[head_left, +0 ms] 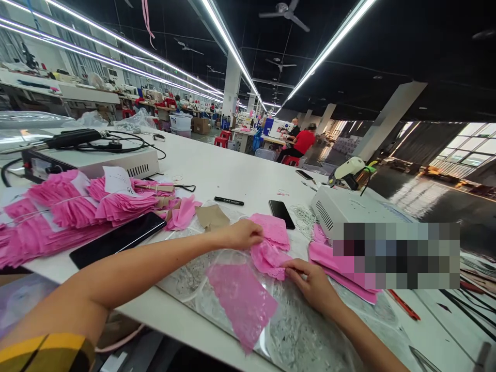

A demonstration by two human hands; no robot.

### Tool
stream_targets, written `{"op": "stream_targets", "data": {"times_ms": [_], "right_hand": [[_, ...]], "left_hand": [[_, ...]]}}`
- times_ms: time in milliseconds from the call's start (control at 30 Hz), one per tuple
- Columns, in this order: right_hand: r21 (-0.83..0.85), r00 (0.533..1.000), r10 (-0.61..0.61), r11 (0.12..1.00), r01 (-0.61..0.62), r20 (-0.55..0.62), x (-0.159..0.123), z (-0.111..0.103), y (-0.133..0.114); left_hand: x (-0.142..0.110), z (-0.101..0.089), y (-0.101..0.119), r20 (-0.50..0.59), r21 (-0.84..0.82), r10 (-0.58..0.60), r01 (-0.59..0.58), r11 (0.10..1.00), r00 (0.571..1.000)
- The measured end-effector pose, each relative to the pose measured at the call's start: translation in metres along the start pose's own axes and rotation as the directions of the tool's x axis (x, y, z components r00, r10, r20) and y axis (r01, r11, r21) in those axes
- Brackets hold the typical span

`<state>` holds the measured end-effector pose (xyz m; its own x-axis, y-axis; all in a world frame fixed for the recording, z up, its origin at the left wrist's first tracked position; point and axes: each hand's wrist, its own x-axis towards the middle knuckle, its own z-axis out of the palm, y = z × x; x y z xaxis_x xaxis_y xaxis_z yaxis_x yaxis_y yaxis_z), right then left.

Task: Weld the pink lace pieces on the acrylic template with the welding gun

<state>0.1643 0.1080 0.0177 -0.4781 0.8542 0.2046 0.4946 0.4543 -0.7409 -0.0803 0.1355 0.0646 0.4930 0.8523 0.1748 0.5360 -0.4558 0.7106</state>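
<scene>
My left hand (243, 235) is closed, its fingertips pinched at the left edge of a crumpled pink fabric piece (266, 257). The lower right corner of that piece is between the thumb and fingers of my right hand (308, 279). Just behind it lies a small folded pile of pink fabric (276, 231) with a lacy look. Nearer to me, a flat pink fabric panel (244, 302) rests on a grey mottled board (302, 330) under clear plastic. A beige scrap (212, 217) is left of my left hand.
Tied bundles of pink pieces (70, 206) and a large black tablet (118, 238) lie at left, before a boxy machine (104, 161). Behind my hands are a marker (229, 201) and phone (282, 214). Another machine (349, 204) and pink strips (341, 268) occupy the right.
</scene>
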Motion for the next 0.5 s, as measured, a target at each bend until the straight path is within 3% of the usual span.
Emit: {"op": "stream_targets", "data": {"times_ms": [200,400,500], "right_hand": [[0.102,0.996,0.056,0.994,-0.048,-0.076,0.021,-0.014,0.006],[0.045,0.967,-0.013,0.999,0.026,-0.254,0.056,-0.05,0.0],[-0.055,0.941,-0.094,0.995,0.081,-0.325,0.071,-0.063,0.0]], "left_hand": [[0.043,-0.012,0.004,-0.095,-0.305,-0.229,0.19,0.933,0.969],[0.087,-0.035,0.025,-0.207,-0.518,-0.299,0.154,0.841,0.932],[0.09,-0.042,0.018,-0.242,-0.555,-0.371,0.186,0.811,0.896]]}}
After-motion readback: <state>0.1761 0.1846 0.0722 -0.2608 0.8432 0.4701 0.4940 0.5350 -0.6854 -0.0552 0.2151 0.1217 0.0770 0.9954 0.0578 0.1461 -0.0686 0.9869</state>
